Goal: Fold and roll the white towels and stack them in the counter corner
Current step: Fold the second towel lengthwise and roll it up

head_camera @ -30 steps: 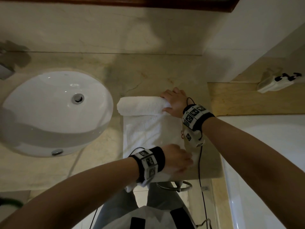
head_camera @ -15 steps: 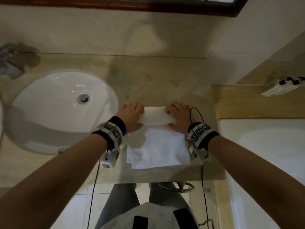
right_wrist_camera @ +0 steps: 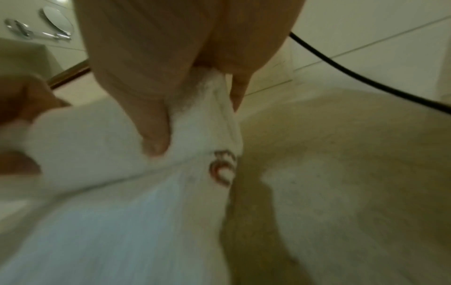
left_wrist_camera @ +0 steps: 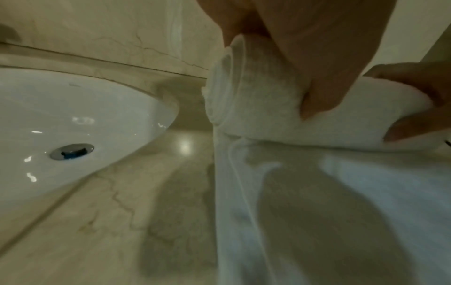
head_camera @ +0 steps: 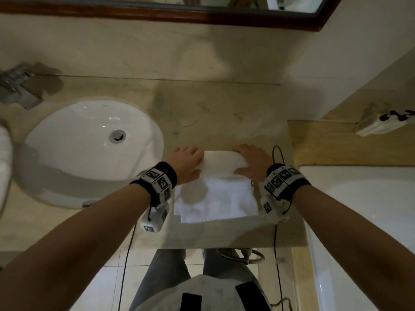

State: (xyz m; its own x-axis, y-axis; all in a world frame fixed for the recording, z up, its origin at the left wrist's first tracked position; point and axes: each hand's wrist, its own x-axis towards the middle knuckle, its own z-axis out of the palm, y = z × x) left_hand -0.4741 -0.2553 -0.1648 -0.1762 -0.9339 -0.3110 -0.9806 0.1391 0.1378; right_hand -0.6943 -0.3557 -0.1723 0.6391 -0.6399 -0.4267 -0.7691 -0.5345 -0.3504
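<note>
Towel (head_camera: 219,187) lies half rolled on counter (head_camera: 224,117) beside sink (head_camera: 89,140); left hand (head_camera: 187,161) and right hand (head_camera: 252,161) each curl over one end of its roll, thumbs at the near side; flat remainder spreads just below both grips.

You won't find any readable words or numbers here. The white towel (right_wrist_camera: 122,192) carries a small reddish-brown embroidered emblem (right_wrist_camera: 222,167) near its right edge, just below the rolled part; blurred, a curved shape, no letters you can make out. Your wristbands (head_camera: 284,179) bear black-and-white square marker patterns, coded tags rather than text. Nothing else bears a mark.
</note>
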